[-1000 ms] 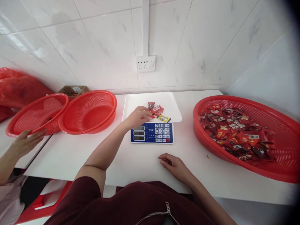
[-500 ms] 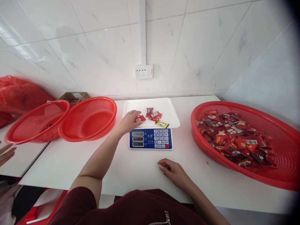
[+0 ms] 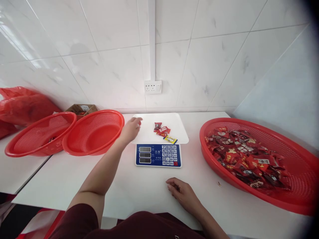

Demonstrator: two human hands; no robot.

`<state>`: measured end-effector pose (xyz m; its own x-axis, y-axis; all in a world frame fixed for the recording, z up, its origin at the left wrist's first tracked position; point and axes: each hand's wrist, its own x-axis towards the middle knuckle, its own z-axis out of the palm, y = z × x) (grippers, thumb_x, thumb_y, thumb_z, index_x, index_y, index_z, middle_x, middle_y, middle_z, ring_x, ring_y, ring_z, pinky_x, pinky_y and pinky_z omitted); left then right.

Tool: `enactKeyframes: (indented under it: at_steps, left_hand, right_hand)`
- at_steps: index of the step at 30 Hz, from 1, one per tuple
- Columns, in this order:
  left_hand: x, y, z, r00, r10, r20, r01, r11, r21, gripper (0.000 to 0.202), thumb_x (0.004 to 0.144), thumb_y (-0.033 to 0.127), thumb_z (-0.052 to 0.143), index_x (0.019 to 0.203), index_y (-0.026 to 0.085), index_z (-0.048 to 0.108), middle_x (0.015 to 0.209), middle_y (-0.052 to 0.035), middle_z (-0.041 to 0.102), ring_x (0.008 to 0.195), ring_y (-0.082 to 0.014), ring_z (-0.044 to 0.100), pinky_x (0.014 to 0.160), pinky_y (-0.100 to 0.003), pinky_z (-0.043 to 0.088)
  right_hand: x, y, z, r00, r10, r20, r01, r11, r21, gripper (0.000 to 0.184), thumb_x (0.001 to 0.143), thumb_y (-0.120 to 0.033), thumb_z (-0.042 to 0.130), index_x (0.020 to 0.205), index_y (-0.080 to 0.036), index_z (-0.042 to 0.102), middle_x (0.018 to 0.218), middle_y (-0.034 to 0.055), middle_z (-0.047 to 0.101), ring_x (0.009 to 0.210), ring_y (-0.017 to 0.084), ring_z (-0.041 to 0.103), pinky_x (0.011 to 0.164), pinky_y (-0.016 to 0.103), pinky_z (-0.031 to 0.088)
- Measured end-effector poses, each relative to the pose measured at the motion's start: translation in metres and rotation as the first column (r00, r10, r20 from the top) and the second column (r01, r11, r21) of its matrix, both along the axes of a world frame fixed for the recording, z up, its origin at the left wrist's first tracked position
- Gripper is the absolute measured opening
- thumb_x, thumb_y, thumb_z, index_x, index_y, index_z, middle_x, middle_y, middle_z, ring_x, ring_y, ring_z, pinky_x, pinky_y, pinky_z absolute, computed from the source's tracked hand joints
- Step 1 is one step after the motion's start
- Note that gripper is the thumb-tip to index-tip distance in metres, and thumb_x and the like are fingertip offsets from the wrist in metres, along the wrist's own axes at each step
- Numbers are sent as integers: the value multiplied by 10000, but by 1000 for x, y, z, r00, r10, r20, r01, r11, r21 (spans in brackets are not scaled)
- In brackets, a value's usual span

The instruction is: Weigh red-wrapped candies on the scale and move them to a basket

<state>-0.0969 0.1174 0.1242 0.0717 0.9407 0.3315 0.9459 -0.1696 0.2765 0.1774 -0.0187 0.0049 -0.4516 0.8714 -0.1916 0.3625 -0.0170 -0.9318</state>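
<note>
My left hand [image 3: 131,129] is closed over the left edge of the white weighing tray [image 3: 146,135], with a bit of red wrapper showing at its fingertips. The fingers hide most of the wrapped candy they hold. To its right on the tray lie a few red-wrapped candies [image 3: 163,129] and a yellow-wrapped candy [image 3: 170,139]. In front of the tray is the scale's blue keypad panel [image 3: 158,155] with three displays. My right hand [image 3: 183,193] rests on the table below the scale, its fingers loosely curled, nothing visible in them.
A large red basket [image 3: 211,162] of wrapped candies stands on the right. Two red baskets [image 3: 109,114] [image 3: 41,153] sit at left, before a cardboard box [image 3: 82,109] and red plastic bags [image 3: 27,104]. A small scrap [image 3: 219,184] lies by the right basket.
My left hand has moved left from the tray's middle, and the red candies under it are gone from that spot. Another person's hand at the far left has left the view.
</note>
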Motion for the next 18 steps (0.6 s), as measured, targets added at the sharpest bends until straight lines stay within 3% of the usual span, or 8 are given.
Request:
enactKeyframes:
  at_steps: [3,5,9,12,14,18]
  left_hand:
    - [-39,-8,20,965,251,-77,-247,968,49,368,860,168,453,1220,241,479,1207,-74,533,1032,-257,557,762,-332,495]
    - [-65,-14,30,933,347,-96,-344,938,47,383,876,187,437,1258,204,450,1195,-112,533,1036,-304,549,773,-399,489]
    - [-88,-18,28,894,431,-119,-430,902,34,475,846,278,531,1270,82,444,1266,-224,478,1202,-441,385,889,-577,387]
    - [-63,-8,10,944,313,-107,-313,950,14,415,863,344,520,1221,135,500,1306,-157,483,1261,-334,362,1000,-484,348]
    - [-29,1,-3,995,96,-24,-96,995,-13,370,878,340,502,1194,147,517,1238,-120,550,1194,-251,452,1006,-391,373]
    - [47,16,-15,978,-211,-3,210,977,-31,382,876,381,497,1202,184,518,1234,-91,546,1188,-246,446,998,-386,377]
  right_hand:
    - [0,1,-2,1000,-3,8,3,1000,2,164,821,-399,468,879,-327,603,744,20,620,716,264,610,658,401,493]
    - [0,3,-4,1000,-1,10,1,1000,0,170,814,-393,472,879,-311,606,738,14,615,703,253,606,649,390,493]
    - [-1,4,-7,1000,4,-2,-4,1000,-1,184,814,-390,472,888,-289,606,712,4,602,671,229,589,638,364,488]
    - [-1,3,-7,1000,3,3,-3,1000,10,183,814,-373,472,889,-278,609,699,3,596,663,220,580,636,353,480]
    - [-1,3,-7,1000,-2,9,2,1000,19,184,815,-366,472,892,-272,610,696,5,595,663,220,579,639,352,477]
    - [-1,2,-7,1000,-15,20,14,999,46,185,819,-368,474,905,-273,608,737,16,618,715,237,596,666,359,478]
